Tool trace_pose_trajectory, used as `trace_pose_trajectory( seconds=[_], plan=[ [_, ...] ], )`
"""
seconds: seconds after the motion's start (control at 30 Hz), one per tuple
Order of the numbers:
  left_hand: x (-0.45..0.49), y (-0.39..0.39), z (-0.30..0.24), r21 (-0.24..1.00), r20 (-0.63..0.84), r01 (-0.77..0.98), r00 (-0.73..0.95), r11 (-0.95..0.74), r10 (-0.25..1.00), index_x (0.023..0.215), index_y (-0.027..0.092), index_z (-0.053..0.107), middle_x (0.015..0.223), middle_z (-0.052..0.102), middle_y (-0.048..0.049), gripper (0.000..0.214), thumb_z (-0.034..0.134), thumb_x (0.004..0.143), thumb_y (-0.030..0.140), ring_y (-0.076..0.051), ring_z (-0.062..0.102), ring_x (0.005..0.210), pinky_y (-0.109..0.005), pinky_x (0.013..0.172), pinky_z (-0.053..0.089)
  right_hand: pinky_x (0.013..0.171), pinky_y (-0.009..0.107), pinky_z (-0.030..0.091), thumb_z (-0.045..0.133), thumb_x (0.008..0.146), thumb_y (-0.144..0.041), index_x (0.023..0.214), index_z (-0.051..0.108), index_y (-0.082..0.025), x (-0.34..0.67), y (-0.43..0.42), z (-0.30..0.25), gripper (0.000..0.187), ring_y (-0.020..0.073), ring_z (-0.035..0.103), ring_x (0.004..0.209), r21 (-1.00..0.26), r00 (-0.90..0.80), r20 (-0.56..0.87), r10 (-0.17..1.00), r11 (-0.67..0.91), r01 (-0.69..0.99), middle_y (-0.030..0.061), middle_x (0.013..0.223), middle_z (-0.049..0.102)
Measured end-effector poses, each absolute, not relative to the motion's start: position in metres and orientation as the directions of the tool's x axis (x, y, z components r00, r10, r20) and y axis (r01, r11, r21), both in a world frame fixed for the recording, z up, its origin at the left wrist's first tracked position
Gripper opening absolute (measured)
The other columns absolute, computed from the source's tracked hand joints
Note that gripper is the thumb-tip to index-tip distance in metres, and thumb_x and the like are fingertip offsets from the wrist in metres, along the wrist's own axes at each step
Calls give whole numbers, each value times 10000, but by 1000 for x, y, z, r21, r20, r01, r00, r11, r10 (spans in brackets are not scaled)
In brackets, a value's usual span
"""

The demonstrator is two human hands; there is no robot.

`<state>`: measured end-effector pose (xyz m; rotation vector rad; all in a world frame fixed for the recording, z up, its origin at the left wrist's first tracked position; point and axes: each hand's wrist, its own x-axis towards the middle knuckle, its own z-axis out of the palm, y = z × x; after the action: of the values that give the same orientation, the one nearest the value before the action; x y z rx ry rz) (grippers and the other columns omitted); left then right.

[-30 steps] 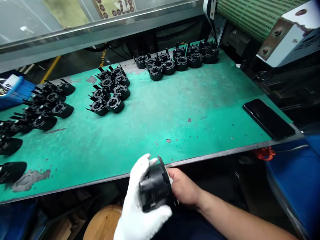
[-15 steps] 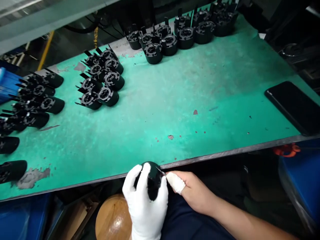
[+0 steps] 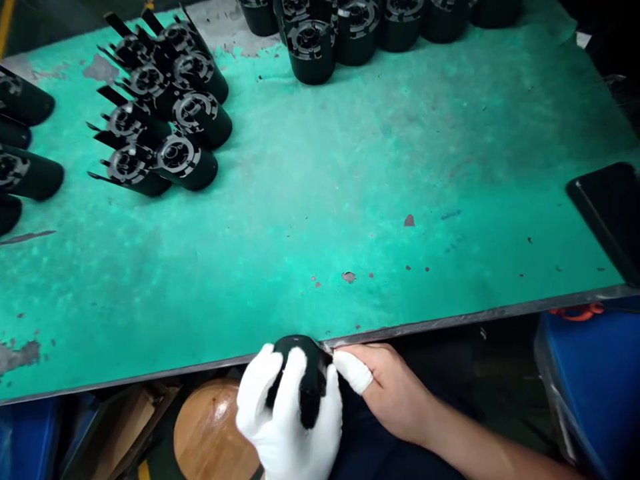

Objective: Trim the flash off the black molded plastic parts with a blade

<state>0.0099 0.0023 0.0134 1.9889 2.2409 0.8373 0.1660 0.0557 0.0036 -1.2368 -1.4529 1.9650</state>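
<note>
And here the gloved left hand (image 3: 295,420) is gripping a black housing (image 3: 296,343) from above, fingers spread around it, at the near edge of the counter (image 3: 360,187). The mostly bare right hand (image 3: 390,387) is apparently pinching a slim tool (image 3: 325,347) just beside it — whether the tip is touching isn't showing. The housing is looking like light, stiff plastic, perhaps slippery under cloth; its rounded barrel is offering the safest hold, clear of any thin prongs like those on the black pieces (image 3: 187,160) ahead-left of the gloved hand. Its smooth end is facing up and away from that palm — long axis seemingly tilting, fingers hiding its exact line.
</note>
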Motion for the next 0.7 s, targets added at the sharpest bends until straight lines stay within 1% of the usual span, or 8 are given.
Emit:
trace_pose_trajectory(
  seconds=[0.1,0.17,0.27,0.37,0.53,0.63,0.7],
  plan=[
    [9,2,12,409,338,912,-175,23,925,1153,234,609,1100,567,-102,629,881,592,158,-349,611,1096,-545,943,541,807,330,463,422,1032,-341,897,707,-223,163,56,4,337,199,620,834,-898,-508,-438,742,-390,204,20,872,699],
    [9,2,12,404,339,915,-171,21,925,1142,224,611,1099,564,-109,621,883,588,160,-354,611,1093,-551,940,543,808,333,460,410,1036,-349,901,698,-217,164,55,4,344,202,617,842,-897,-511,-437,740,-397,193,22,878,695],
    [9,5,13,403,341,915,-165,15,925,1113,195,620,1073,575,-118,594,887,583,166,-351,620,1057,-561,926,548,775,322,459,389,1042,-375,884,680,-209,168,54,4,371,197,609,832,-893,-544,-440,714,-412,182,23,882,690],
    [10,9,15,399,374,917,-161,-1,913,1063,177,639,1025,595,-110,557,896,570,171,-341,639,1006,-556,897,566,737,304,448,375,1048,-389,849,648,-200,173,54,4,387,180,592,799,-893,-577,-439,689,-405,197,18,860,674],
    [10,11,15,378,405,926,-153,-13,902,1017,151,654,995,608,-120,535,907,546,171,-363,654,986,-555,858,586,788,288,423,406,1043,-328,854,622,-204,170,59,6,312,158,573,817,-914,-564,-405,719,-335,229,-4,869,662],
    [9,10,13,359,433,933,-135,-32,891,1017,149,652,993,604,-122,556,915,527,169,-374,657,983,-557,843,592,763,277,417,417,1039,-323,807,609,-207,165,60,5,322,147,557,783,-911,-528,-413,742,-339,237,-16,828,649],
    [9,10,12,355,438,934,-136,-31,889,1015,153,652,995,606,-120,550,913,532,174,-376,660,987,-563,850,589,759,281,422,410,1040,-343,820,623,-207,164,58,3,334,153,561,781,-904,-513,-427,744,-362,227,-10,826,651]
  ],
)
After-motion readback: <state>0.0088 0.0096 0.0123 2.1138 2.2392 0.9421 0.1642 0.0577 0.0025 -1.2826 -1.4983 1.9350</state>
